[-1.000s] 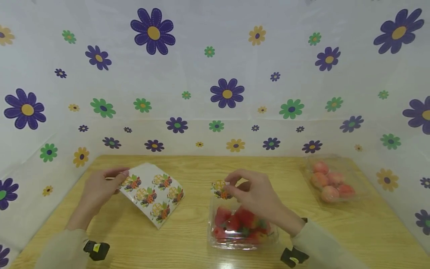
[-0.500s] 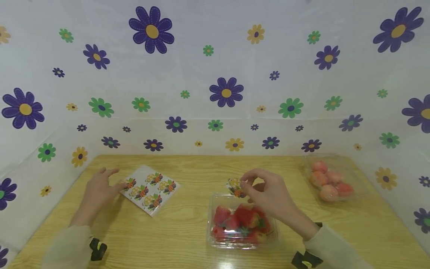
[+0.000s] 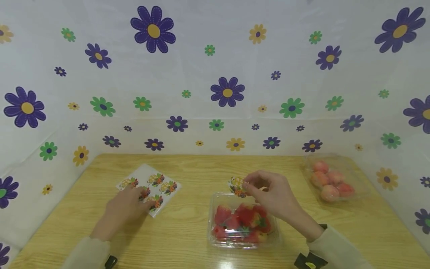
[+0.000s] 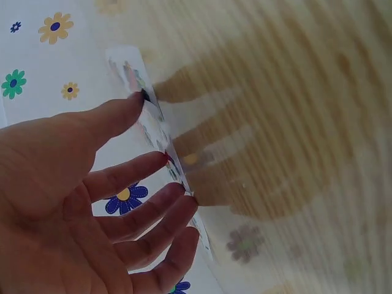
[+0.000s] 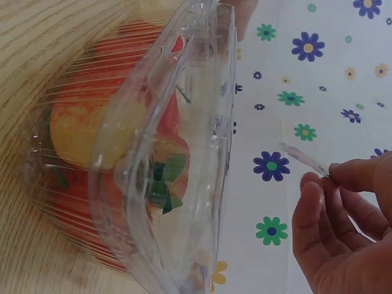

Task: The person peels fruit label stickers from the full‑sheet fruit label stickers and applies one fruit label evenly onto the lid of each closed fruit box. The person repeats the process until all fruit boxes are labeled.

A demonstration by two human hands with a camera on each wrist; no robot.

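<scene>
In the head view my left hand (image 3: 124, 209) lies over a white sheet of fruit-print stickers (image 3: 144, 173) on the table. Its fingers are spread in the left wrist view, and the tips touch or nearly touch the sheet (image 4: 153, 125). My right hand (image 3: 275, 196) pinches one loose fruit sticker (image 3: 236, 186) by its edge between thumb and forefinger. That sticker (image 5: 303, 158) appears nearly edge-on in the right wrist view. Below and beside the right hand stands a lidded clear plastic box (image 3: 211, 239) with several strawberries (image 3: 231, 223) inside.
Toward the back right stands another clear plastic box (image 3: 361, 186) holding several pinkish, peach-like fruits (image 3: 330, 179). A white flower-printed sheet (image 3: 188, 67) borders the wooden table (image 3: 181, 239) at the back and both sides.
The left hand has let the sticker sheet down onto the table, then moved right over it. The right hand has drawn the sticker slightly to the right.
</scene>
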